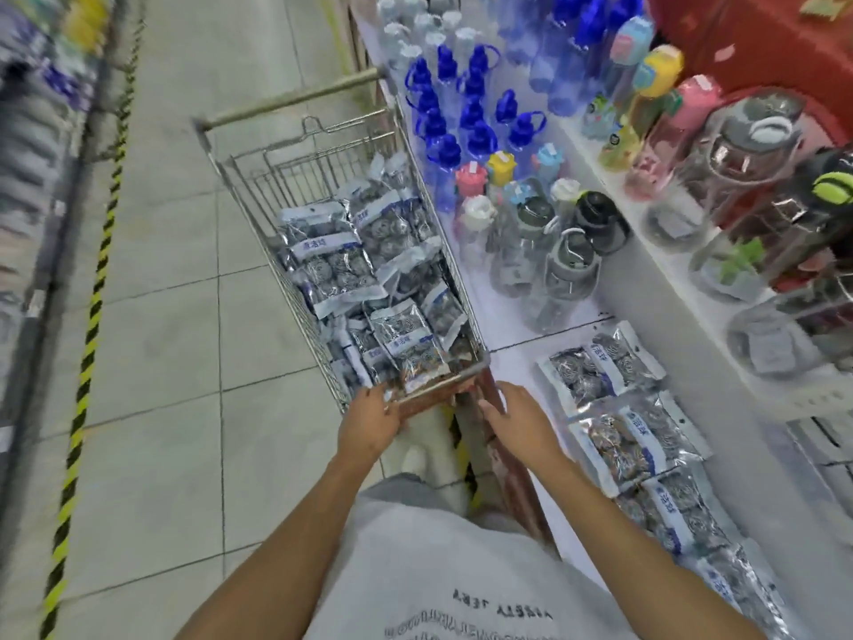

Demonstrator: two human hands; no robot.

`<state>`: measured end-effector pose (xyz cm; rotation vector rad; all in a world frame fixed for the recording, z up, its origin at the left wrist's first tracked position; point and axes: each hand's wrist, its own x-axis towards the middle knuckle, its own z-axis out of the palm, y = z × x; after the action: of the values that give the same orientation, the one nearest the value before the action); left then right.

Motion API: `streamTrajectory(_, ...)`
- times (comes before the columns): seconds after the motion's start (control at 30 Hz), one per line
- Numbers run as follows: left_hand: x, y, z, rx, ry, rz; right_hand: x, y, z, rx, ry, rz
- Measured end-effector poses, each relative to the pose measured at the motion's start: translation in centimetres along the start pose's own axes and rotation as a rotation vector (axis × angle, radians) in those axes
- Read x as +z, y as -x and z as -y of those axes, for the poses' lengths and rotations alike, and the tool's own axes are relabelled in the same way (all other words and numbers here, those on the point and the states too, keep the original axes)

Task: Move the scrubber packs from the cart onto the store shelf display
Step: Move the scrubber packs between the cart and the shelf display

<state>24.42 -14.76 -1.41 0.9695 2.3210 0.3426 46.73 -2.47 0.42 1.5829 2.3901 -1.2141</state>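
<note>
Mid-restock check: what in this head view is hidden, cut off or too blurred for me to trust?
- Cart: how deep the scrubber packs go; top packs cover the rest.
- Packs on the shelf: the row runs off the bottom edge, so no count.
- Left hand: fingertips hidden behind the cart's near rim.
- Left-side shelving: motion blur; goods unreadable.
- Pack labels: too small to read.

blue-capped bottles (466, 108) crowd the far display – clear lidded jars (757, 150) at right, striped floor tape (87, 344) at left.

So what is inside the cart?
The cart holds many scrubber packs, heaped against its near end and right side. Lower packs and the cart's floor are covered by those on top.
</note>
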Motion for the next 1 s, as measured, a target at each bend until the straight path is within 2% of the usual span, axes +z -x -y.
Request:
streamTrajectory(0.17,-0.3,-2.2,3.8,-0.132,0.138,-0.016,1.6,-5.1,3.6,-0.031,0.052,0.107)
streamTrajectory(0.33,-0.2,-6.2,5.5,-0.222,0.286,-0.009,3.2,-11.0,6.3,0.057,0.033,0.213)
streamTrajectory(0.47,-0.4,-9.8,5.6,-0.316,0.360,0.053,4.8,-15.4,7.4,0.160,0.001,0.237)
streamTrajectory(0.63,0.4,-14.8,5.6,-0.383,0.415,0.099,7.5,-20.1,7.3,0.305,-0.049,0.312)
streamTrajectory(0.8,2.0,-19.3,5.5,-0.456,0.395,0.139,9.8,-25.3,6.7,0.374,-0.084,0.392)
streamTrajectory(1.0,7.4,-23.8,8.8,-0.603,0.461,0.084,11.9,-30.7,5.9,0.403,-0.101,0.471)
